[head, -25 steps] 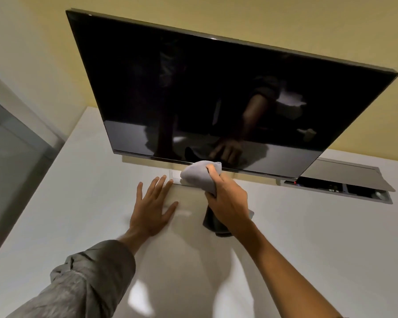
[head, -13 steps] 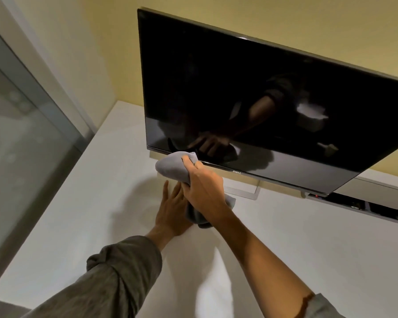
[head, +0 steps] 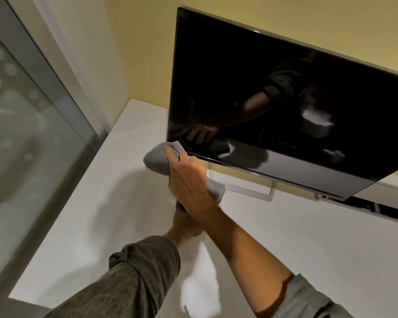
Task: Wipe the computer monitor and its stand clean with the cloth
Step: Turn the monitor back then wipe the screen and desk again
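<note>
A black monitor (head: pixel 274 95) with a dark screen stands on a white desk (head: pixel 97 226). Its silver stand base (head: pixel 251 193) shows under the lower bezel. My right hand (head: pixel 189 184) grips a bunched grey cloth (head: pixel 157 158) and presses it against the monitor's lower left corner. My left hand (head: pixel 184 222) lies on the desk beneath my right wrist; only its back shows and its fingers are hidden.
A glass partition (head: pixel 25 134) with a grey frame runs along the desk's left edge. A yellow wall is behind the monitor. At the right, an open cable tray (head: pixel 381 208) is set into the desk.
My right hand has slid the cloth leftward along the bottom bezel to the lower left corner. It now crosses over my left hand, which has stayed on the desk.
</note>
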Demonstrator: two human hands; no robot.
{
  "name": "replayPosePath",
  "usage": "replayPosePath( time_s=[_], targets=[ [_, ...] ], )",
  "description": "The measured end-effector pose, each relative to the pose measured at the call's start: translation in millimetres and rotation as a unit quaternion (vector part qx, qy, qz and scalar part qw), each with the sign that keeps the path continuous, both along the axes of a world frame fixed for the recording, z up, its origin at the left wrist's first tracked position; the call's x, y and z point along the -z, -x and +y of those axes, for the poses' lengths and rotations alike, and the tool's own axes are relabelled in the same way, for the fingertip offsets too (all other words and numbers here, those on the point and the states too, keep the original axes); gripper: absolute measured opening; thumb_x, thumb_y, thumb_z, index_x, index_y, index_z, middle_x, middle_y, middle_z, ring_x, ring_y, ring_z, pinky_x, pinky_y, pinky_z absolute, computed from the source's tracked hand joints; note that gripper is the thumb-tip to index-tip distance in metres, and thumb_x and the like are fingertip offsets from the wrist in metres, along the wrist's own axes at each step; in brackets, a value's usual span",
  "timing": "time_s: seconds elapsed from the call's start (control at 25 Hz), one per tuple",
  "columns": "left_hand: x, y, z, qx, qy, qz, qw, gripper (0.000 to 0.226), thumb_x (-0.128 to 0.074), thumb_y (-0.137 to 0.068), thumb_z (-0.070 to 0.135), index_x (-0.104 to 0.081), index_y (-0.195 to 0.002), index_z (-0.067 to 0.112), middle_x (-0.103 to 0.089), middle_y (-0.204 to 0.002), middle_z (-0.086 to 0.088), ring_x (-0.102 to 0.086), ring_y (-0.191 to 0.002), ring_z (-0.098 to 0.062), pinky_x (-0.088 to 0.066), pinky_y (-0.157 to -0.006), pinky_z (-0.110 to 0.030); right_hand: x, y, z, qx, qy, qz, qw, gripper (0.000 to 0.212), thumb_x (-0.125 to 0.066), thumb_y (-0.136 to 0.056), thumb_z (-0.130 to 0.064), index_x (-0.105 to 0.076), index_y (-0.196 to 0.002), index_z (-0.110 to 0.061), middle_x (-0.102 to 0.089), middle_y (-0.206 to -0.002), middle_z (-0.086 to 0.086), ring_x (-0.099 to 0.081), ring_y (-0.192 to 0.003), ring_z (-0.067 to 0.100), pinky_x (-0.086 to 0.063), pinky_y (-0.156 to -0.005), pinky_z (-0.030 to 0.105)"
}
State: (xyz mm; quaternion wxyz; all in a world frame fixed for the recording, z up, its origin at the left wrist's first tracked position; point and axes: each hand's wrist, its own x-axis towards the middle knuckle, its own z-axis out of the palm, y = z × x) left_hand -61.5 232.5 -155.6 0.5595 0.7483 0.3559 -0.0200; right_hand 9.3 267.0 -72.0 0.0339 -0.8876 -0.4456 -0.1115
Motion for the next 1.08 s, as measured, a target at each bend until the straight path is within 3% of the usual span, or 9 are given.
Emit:
replayPosePath(
  time_s=[0.16, 0.28, 0.44, 0.52, 0.6, 0.68, 0.8, 0.92, 1.08],
  targets=[
    [15.3, -0.1, -2.2, -0.006, 0.057, -0.014, 0.998, 0.010, -0.056, -0.099, 0.037, -0.050, -0.102, 0.045, -0.059, -0.097, 0.026, -0.061, -0.096, -0.004, -0.048, -0.072, -0.006, 9.9, 0.4, 6.6, 0.040, -0.006, -0.019, 0.999, 0.051, -0.085, -0.063, -0.044, -0.074, -0.110, -0.028, -0.070, -0.069, -0.003, -0.058, -0.044, 0.011, -0.043, -0.044, 0.017],
    [28.8, -0.9, -3.5, -0.037, 0.111, -0.035, 0.993, 0.022, -0.037, -0.101, 0.048, -0.056, -0.111, 0.040, -0.070, -0.104, 0.015, -0.063, -0.109, -0.018, -0.050, -0.101, -0.043, 15.8, 3.0, 8.7, 0.034, -0.011, 0.020, 0.999, 0.050, -0.088, -0.061, -0.037, -0.074, -0.108, -0.023, -0.067, -0.065, -0.001, -0.058, -0.045, 0.013, -0.042, -0.043, 0.021],
    [-8.2, -2.8, -5.8, -0.054, 0.119, -0.032, 0.991, 0.012, -0.048, -0.100, 0.029, -0.053, -0.090, 0.024, -0.063, -0.081, 0.007, -0.064, -0.076, 0.001, -0.056, -0.075, -0.018, 13.3, -6.3, 5.8, 0.026, -0.025, 0.019, 0.999, 0.045, -0.085, -0.065, -0.042, -0.076, -0.104, -0.023, -0.068, -0.062, -0.003, -0.055, -0.041, 0.011, -0.041, -0.043, 0.016],
    [-11.4, 0.8, -3.3, -0.049, 0.090, -0.027, 0.994, 0.014, -0.062, -0.095, 0.010, -0.055, -0.091, 0.022, -0.062, -0.087, 0.009, -0.063, -0.076, 0.006, -0.057, -0.078, -0.023, 10.7, -7.2, -9.0, 0.041, -0.005, -0.010, 0.999, 0.055, -0.084, -0.064, -0.045, -0.073, -0.112, -0.023, -0.067, -0.062, -0.002, -0.053, -0.040, 0.011, -0.039, -0.043, 0.016],
    [-8.4, 5.4, 1.2, -0.021, 0.031, -0.017, 0.999, 0.039, -0.075, -0.084, 0.008, -0.057, -0.118, 0.014, -0.061, -0.116, 0.003, -0.060, -0.109, -0.007, -0.048, -0.099, -0.023, 8.7, -8.8, -21.3, 0.045, 0.003, -0.009, 0.999, 0.065, -0.087, -0.059, -0.044, -0.070, -0.117, -0.020, -0.066, -0.063, 0.000, -0.052, -0.041, 0.013, -0.042, -0.044, 0.018],
    [-5.0, 2.1, 2.4, 0.046, -0.098, -0.057, 0.992, 0.048, -0.071, -0.088, 0.036, -0.050, -0.126, 0.017, -0.059, -0.122, -0.002, -0.056, -0.120, -0.023, -0.040, -0.100, -0.009, 10.8, -13.1, -32.6, 0.056, 0.009, 0.002, 0.998, 0.069, -0.089, -0.058, -0.042, -0.068, -0.120, -0.017, -0.069, -0.070, 0.003, -0.057, -0.044, 0.017, -0.048, -0.046, 0.022],
    [1.4, -12.4, 1.4, 0.137, -0.297, -0.074, 0.942, 0.057, -0.027, -0.094, 0.069, -0.037, -0.134, 0.029, -0.058, -0.133, -0.010, -0.053, -0.127, -0.034, -0.041, -0.110, -0.046, 12.6, -24.3, -52.4, 0.041, 0.001, 0.019, 0.999, 0.063, -0.086, -0.066, -0.038, -0.068, -0.121, -0.015, -0.073, -0.079, 0.006, -0.063, -0.050, 0.021, -0.053, -0.048, 0.026],
    [8.7, -16.3, 6.6, 0.230, -0.401, 0.008, 0.887, 0.073, -0.007, -0.095, 0.071, -0.019, -0.152, 0.029, -0.030, -0.159, -0.005, -0.019, -0.150, -0.027, -0.010, -0.119, -0.060, 4.3, -29.2, -84.2, 0.052, 0.045, 0.009, 0.998, 0.063, -0.078, -0.075, -0.034, -0.060, -0.131, -0.015, -0.073, -0.086, 0.005, -0.064, -0.054, 0.020, -0.052, -0.050, 0.026],
    [16.2, -16.9, 9.4, 0.253, -0.417, 0.040, 0.872, 0.072, -0.009, -0.095, 0.069, -0.005, -0.156, 0.032, -0.014, -0.164, 0.002, -0.005, -0.152, -0.019, 0.009, -0.119, -0.057, -3.2, -42.4, -118.9, 0.038, 0.087, 0.073, 0.993, 0.067, -0.053, -0.097, -0.022, -0.019, -0.154, -0.012, -0.057, -0.133, 0.016, -0.066, -0.096, 0.033, -0.053, -0.080, 0.039]
  ],
)
